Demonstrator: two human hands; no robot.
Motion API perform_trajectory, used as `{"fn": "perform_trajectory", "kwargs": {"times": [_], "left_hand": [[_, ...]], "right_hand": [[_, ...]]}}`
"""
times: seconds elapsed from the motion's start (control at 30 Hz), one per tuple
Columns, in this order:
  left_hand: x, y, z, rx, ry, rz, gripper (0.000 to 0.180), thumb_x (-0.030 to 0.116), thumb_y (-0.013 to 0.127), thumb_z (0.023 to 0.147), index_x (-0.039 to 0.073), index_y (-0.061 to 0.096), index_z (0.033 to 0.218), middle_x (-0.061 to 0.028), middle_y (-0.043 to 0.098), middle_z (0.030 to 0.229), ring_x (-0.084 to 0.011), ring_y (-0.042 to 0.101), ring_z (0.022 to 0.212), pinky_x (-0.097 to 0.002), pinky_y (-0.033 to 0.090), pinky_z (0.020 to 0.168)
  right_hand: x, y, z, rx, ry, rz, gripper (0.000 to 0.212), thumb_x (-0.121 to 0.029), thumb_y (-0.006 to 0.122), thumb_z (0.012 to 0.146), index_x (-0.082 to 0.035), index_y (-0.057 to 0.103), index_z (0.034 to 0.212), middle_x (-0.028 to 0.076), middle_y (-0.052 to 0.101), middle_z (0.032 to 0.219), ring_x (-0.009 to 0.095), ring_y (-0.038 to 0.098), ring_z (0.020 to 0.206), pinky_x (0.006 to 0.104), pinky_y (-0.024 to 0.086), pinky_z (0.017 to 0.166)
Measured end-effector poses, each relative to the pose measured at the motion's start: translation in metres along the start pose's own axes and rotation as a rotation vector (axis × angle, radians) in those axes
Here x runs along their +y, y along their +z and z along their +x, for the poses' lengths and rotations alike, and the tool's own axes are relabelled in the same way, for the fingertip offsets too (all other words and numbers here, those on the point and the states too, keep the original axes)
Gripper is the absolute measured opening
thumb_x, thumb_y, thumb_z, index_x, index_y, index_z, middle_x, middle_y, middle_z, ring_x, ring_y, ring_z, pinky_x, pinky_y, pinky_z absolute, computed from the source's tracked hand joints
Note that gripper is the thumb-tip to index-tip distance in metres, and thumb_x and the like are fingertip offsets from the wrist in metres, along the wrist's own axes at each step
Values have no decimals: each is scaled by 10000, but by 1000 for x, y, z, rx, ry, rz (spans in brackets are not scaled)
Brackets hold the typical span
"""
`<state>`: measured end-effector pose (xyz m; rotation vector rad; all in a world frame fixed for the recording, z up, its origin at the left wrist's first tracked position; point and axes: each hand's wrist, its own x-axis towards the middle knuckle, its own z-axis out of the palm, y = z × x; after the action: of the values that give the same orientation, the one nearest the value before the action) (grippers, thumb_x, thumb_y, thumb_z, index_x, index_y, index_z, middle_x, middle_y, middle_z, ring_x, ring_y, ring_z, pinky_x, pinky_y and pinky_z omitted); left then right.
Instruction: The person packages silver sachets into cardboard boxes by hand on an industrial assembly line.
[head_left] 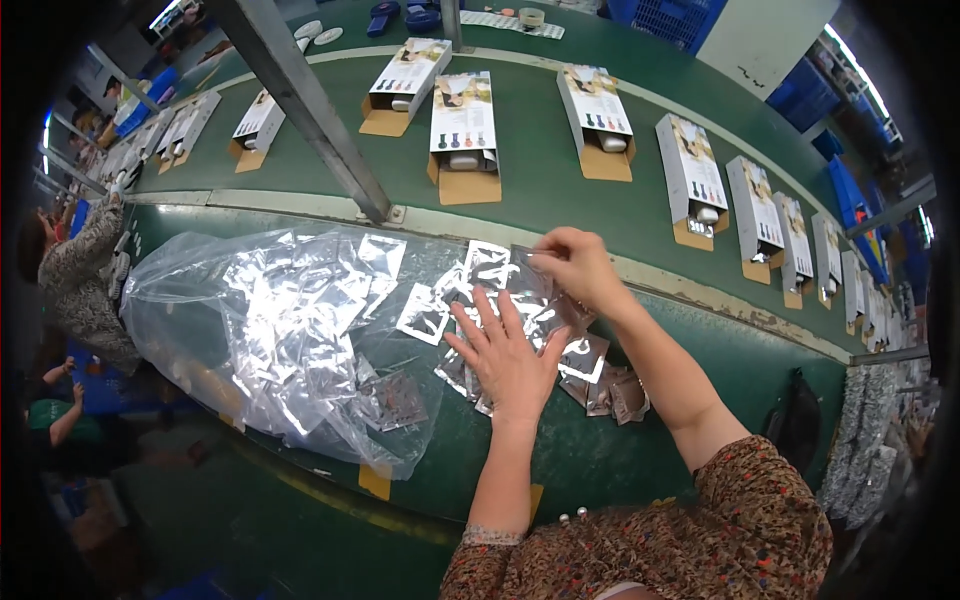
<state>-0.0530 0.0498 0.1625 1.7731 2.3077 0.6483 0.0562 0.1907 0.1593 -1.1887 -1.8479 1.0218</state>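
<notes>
My left hand [507, 360] lies flat with its fingers spread over a loose pile of small silver foil sachets [487, 262] on the green table. Just beyond it, my right hand [582, 268] is closed, thumb and fingertips pinched on the edge of a foil sachet [528, 264] at the far side of the pile. More sachets [628, 396] spread out under and to the right of my left wrist. On the left, a large clear plastic bag [180, 290] lies open on its side, filled with many of the same sachets [290, 340].
Past a pale ledge [660, 277], a green conveyor belt [330, 95] carries a row of white printed boxes [465, 115] with open brown flaps. A metal post [300, 105] rises at the ledge. A dark object [797, 415] lies at the right. Another person [85, 265] is at far left.
</notes>
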Motion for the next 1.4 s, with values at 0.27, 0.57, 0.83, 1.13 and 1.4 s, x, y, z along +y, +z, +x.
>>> {"fn": "perform_trajectory", "kwargs": {"times": [0.27,0.57,0.83,1.13,1.4], "left_hand": [[-31,-9,5,20,12,-21,921,575,671,803,1,343,1444,-219,185,1556,-489,67,1438,-664,59,1115],[-33,-8,6,35,33,-4,921,595,660,801,3,360,1440,-229,208,1549,-486,77,1439,-673,73,1107],[-41,-33,18,-30,111,-45,923,558,699,771,16,361,1437,-210,214,1549,-476,101,1436,-680,96,1101],[-108,-99,26,-52,216,-72,923,551,698,777,-15,359,1423,-240,264,1515,-478,136,1429,-685,115,1095],[-139,-99,12,-70,233,-98,951,586,678,776,2,342,1446,-213,221,1547,-440,128,1445,-665,95,1113]], "right_hand": [[55,-83,44,571,-406,-609,59,-49,688,818,-58,661,870,85,613,832,251,633,697,338,504,609],[31,-60,69,310,42,-995,257,-296,673,863,-69,717,974,140,662,931,341,644,862,425,519,744],[-65,57,40,-110,-1,-444,340,-243,798,724,9,696,929,155,659,875,289,634,777,376,511,728],[-116,91,23,63,201,-261,462,-271,799,709,32,680,1037,180,674,973,240,656,789,332,519,721],[-113,134,11,-55,177,-126,243,-208,727,791,29,697,835,100,682,722,176,626,633,310,504,632]]}}
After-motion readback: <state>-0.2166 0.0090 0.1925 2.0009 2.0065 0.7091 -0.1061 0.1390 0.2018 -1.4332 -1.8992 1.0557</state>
